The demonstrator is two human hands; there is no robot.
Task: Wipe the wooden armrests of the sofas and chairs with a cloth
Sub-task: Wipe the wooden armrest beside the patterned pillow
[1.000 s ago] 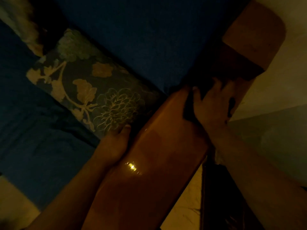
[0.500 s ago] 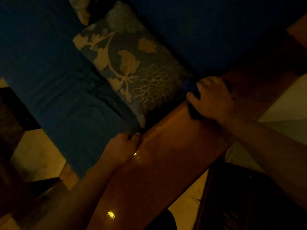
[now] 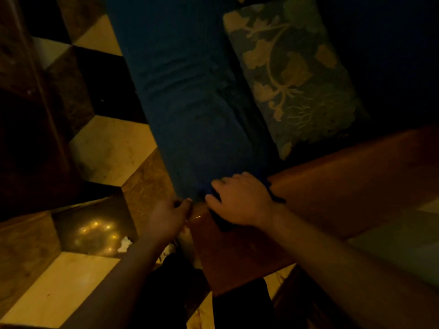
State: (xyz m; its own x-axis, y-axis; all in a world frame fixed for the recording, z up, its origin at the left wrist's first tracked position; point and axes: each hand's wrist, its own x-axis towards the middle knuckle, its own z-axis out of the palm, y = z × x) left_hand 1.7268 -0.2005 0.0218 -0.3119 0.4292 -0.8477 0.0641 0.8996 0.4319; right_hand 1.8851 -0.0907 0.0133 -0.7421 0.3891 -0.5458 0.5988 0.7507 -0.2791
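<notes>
1. Since 0.5 s ago the right hand (image 3: pixel 242 201) and cloth (image 3: pixel 219 220) have slid down the armrest (image 3: pixel 332 193) from beside the cushion to its near front end; a second ago they were at the far end.
2. Left hand (image 3: pixel 169 216) followed along the inner edge and now sits at the armrest's front corner, close to the right hand.
3. View has swung: more floor (image 3: pixel 107 148) shows on the left, and the cushion (image 3: pixel 292 74) is now upper right.
4. Right hand: palm down, fingers curled over the dark blue cloth, pressing it to the wood. Cloth mostly hidden; edges show under the fingers and wrist.
5. Left hand: fingers curled, thumb and fingertips at the armrest edge. Cannot tell if it grips the edge or just touches; too dark.
6. Blue seat (image 3: pixel 190 96) runs just beside both hands.
7. Small white scrap (image 3: pixel 124 243) on the floor, left of the left forearm.
</notes>
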